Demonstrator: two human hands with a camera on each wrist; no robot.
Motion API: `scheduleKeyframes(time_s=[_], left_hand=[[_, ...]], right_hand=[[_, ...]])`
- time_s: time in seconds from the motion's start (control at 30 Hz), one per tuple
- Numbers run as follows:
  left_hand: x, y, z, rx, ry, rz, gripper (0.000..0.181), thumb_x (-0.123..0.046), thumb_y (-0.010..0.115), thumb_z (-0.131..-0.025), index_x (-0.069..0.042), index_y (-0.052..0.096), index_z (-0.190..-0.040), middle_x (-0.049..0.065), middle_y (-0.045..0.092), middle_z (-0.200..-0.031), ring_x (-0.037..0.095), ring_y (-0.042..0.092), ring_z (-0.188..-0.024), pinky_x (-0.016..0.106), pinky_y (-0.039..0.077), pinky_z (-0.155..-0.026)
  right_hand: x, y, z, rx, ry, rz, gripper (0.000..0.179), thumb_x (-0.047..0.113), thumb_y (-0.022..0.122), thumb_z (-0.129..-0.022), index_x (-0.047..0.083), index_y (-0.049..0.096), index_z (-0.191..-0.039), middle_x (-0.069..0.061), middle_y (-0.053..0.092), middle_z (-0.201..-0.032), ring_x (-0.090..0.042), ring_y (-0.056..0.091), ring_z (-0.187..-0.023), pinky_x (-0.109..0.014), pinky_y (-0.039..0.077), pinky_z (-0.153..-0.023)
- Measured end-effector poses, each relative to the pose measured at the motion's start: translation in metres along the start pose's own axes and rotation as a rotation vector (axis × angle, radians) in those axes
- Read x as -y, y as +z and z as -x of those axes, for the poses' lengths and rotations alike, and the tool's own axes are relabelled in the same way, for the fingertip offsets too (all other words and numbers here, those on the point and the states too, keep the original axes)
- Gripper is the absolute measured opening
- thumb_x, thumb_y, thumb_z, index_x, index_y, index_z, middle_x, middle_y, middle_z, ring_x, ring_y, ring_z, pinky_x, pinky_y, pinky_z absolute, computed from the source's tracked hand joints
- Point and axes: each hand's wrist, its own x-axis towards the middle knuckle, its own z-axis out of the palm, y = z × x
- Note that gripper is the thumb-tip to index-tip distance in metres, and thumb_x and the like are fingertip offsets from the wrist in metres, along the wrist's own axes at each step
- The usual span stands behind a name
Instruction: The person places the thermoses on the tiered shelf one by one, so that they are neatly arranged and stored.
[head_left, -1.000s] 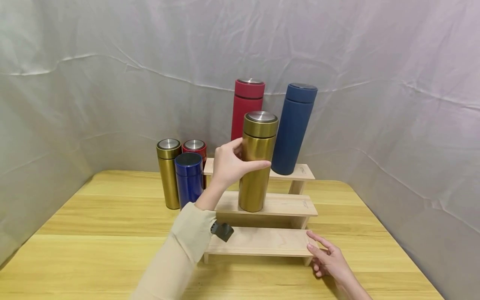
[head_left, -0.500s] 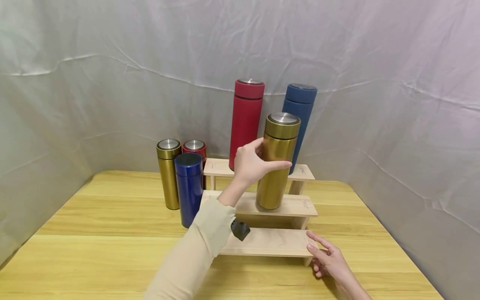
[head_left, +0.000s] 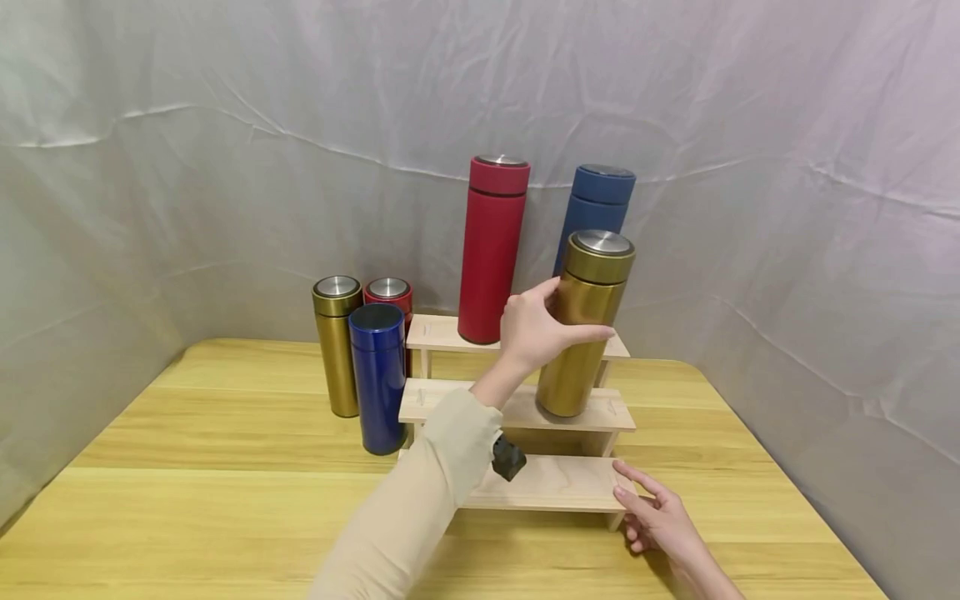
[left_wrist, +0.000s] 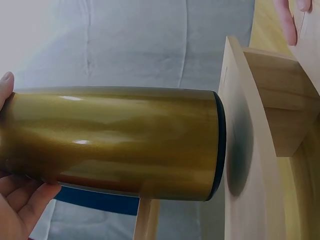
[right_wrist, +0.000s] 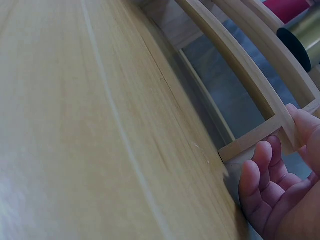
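My left hand (head_left: 534,332) grips a gold thermos bottle (head_left: 573,367), thumb across its front. In the left wrist view the gold bottle's dark base hangs just above the middle shelf (left_wrist: 250,200) of a three-step wooden display stand, casting a shadow there. The bottle tilts slightly in the head view. My right hand (head_left: 662,523) holds the right end of the bottom step (head_left: 551,485), thumb and index finger at its corner. On the top step stand a tall red thermos (head_left: 491,258) and a tall blue thermos (head_left: 596,212), partly hidden behind the gold one.
Left of the stand, a gold thermos (head_left: 341,358), a shiny blue thermos (head_left: 380,387) and a mostly hidden red thermos (head_left: 390,293) stand close together on the wooden table (head_left: 187,483). Grey cloth (head_left: 247,225) hangs behind and at both sides.
The left hand has carried the gold thermos to the right along the middle shelf, from in front of the red bottle to in front of the blue one. My right hand stays put.
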Motion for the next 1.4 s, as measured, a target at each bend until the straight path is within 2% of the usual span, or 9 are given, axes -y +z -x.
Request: scheduleKeyframes(time_s=[0.27, 0.73, 0.87, 1.1, 1.4], left_hand=[[-0.001, 0.009, -0.002, 0.055, -0.03, -0.033, 0.052, -0.048, 0.078, -0.06, -0.014, 0.063, -0.096, -0.006, 0.064, -0.083, 0.005, 0.053, -0.07, 0.018, 0.043, -0.056], [0.003, 0.022, 0.002, 0.061, -0.06, -0.072, 0.057, -0.051, 0.078, -0.058, -0.014, 0.063, -0.098, -0.006, 0.064, -0.083, 0.006, 0.054, -0.071, 0.018, 0.041, -0.056], [0.002, 0.024, 0.002, 0.049, -0.074, -0.099, 0.064, -0.052, 0.077, -0.057, -0.014, 0.061, -0.105, -0.004, 0.064, -0.091, 0.008, 0.055, -0.076, 0.02, 0.041, -0.059], [-0.005, 0.027, 0.006, 0.015, -0.166, -0.09, 0.084, -0.052, 0.078, -0.056, -0.014, 0.049, -0.125, 0.0, 0.062, -0.109, 0.012, 0.057, -0.092, 0.026, 0.041, -0.071], [-0.007, 0.033, 0.012, -0.055, -0.148, -0.111, 0.082, -0.053, 0.079, -0.055, -0.011, 0.054, -0.121, 0.001, 0.062, -0.109, 0.014, 0.059, -0.089, 0.026, 0.044, -0.068]], right_hand=[[-0.001, 0.0, -0.001, 0.004, -0.002, 0.001, 0.031, 0.024, 0.059, -0.086, 0.051, 0.056, -0.1, -0.001, 0.05, -0.053, -0.01, 0.048, -0.045, -0.024, 0.046, -0.044], [-0.001, 0.002, 0.001, 0.0, 0.008, -0.005, 0.03, 0.024, 0.06, -0.086, 0.05, 0.056, -0.1, -0.002, 0.05, -0.054, -0.01, 0.048, -0.045, -0.024, 0.046, -0.044], [0.0, 0.002, 0.002, -0.001, 0.003, -0.003, 0.03, 0.024, 0.059, -0.086, 0.051, 0.056, -0.1, -0.001, 0.05, -0.054, -0.01, 0.047, -0.045, -0.024, 0.046, -0.044], [0.0, 0.0, 0.001, -0.001, -0.009, -0.012, 0.03, 0.023, 0.059, -0.087, 0.05, 0.056, -0.1, 0.0, 0.05, -0.055, -0.009, 0.048, -0.044, -0.024, 0.046, -0.044], [-0.001, 0.0, 0.0, 0.004, -0.015, -0.014, 0.031, 0.023, 0.059, -0.087, 0.051, 0.056, -0.1, 0.0, 0.049, -0.055, -0.009, 0.048, -0.045, -0.024, 0.046, -0.044]])
